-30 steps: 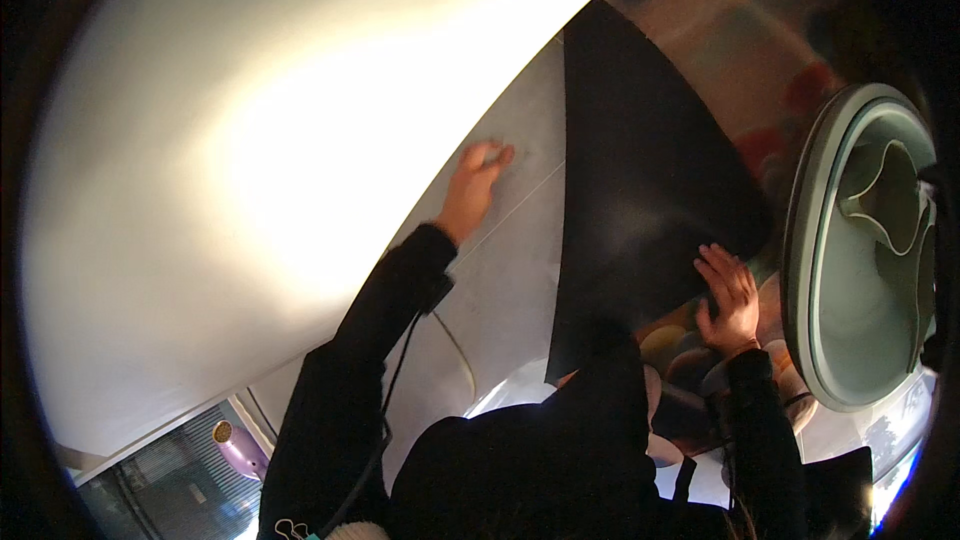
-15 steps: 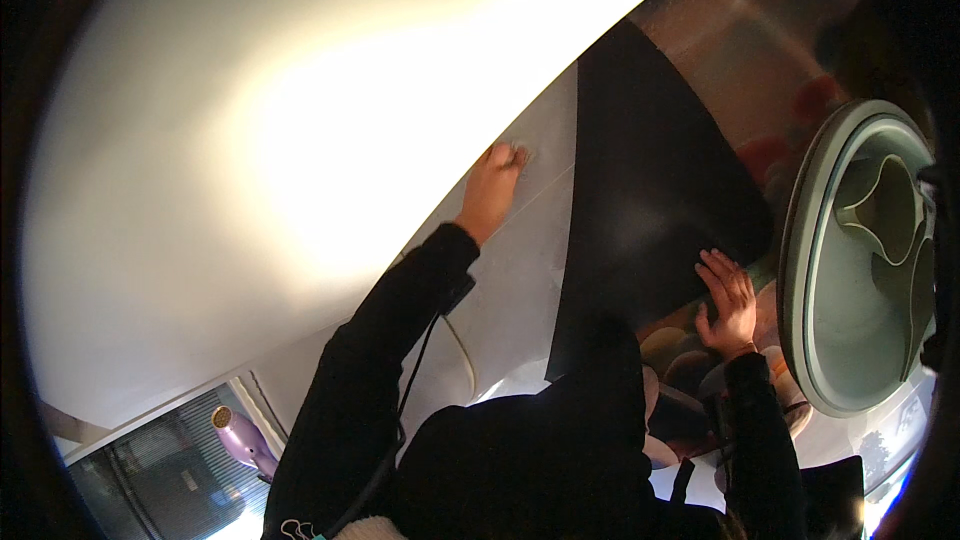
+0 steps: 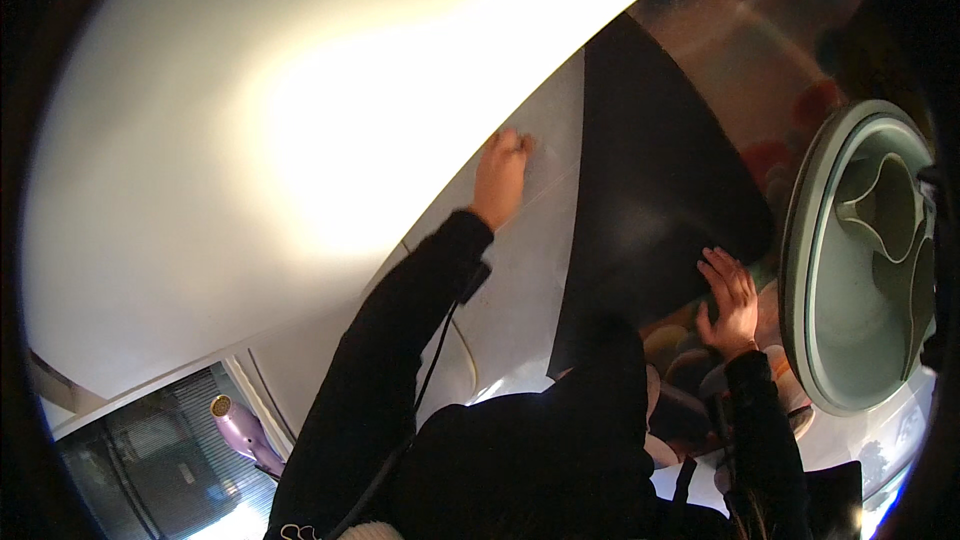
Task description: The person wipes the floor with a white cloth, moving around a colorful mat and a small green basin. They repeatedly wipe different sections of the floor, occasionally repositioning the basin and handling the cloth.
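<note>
White wall [image 3: 250,140], left hand [image 3: 503,172] pressed flat

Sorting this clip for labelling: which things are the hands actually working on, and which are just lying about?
In use:
left hand pressed on the white panel
right hand at the edge of the black sheet

Lying about:
purple hair dryer
round grey-green door
</note>
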Available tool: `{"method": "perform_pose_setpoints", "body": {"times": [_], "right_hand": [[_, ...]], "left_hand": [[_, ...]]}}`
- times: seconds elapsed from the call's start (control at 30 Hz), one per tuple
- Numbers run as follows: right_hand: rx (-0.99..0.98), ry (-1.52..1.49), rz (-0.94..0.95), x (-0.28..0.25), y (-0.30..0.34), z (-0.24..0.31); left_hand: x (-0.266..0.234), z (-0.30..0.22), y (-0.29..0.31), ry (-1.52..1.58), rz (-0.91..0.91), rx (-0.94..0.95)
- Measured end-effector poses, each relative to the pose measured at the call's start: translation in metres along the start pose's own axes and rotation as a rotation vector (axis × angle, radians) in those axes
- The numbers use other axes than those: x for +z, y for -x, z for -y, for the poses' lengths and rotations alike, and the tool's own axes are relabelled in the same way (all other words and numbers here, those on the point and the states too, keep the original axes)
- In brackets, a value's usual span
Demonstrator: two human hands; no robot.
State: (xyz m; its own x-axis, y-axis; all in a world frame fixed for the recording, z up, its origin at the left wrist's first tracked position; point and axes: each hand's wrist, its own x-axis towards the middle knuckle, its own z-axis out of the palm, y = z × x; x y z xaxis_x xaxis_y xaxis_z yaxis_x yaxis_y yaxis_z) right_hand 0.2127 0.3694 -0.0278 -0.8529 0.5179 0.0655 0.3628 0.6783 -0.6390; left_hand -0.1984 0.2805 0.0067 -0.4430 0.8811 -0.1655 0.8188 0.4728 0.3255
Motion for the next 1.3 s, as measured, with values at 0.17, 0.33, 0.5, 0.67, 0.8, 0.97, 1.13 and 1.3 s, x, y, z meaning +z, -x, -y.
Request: {"method": "perform_pose_setpoints", "body": {"times": [0.17, 0.33, 0.5, 0.67, 0.8, 0.97, 1.13, 1.3], "right_hand": [[-0.038, -0.009, -0.037, 0.002, 0.000, -0.003], [-0.040, -0.018, -0.047, 0.002, 0.000, -0.002], [-0.020, -0.001, -0.029, 0.002, 0.001, -0.002], [-0.037, -0.019, -0.040, 0.000, 0.000, -0.002], [-0.020, -0.006, -0.029, -0.003, -0.002, 0.002], [-0.004, -0.032, -0.029, -0.003, -0.004, 0.004], [-0.031, -0.030, -0.046, -0.001, -0.002, 0.001], [-0.052, -0.010, -0.059, 0.001, -0.002, 0.000]], "left_hand": [[0.013, 0.020, -0.005, -0.076, -0.055, 0.217], [-0.020, 0.057, 0.101, -0.019, 0.411, 0.429], [-0.037, 0.075, 0.048, -0.013, 0.384, 0.372], [0.000, 0.068, -0.096, -0.084, -0.239, 0.236], [0.032, 0.033, -0.148, -0.119, -0.272, 0.133], [0.027, 0.011, -0.070, -0.109, -0.005, 0.519], [0.006, 0.031, 0.084, -0.067, 0.555, 0.809], [-0.024, 0.058, 0.132, 0.099, 0.866, 0.742]]}}
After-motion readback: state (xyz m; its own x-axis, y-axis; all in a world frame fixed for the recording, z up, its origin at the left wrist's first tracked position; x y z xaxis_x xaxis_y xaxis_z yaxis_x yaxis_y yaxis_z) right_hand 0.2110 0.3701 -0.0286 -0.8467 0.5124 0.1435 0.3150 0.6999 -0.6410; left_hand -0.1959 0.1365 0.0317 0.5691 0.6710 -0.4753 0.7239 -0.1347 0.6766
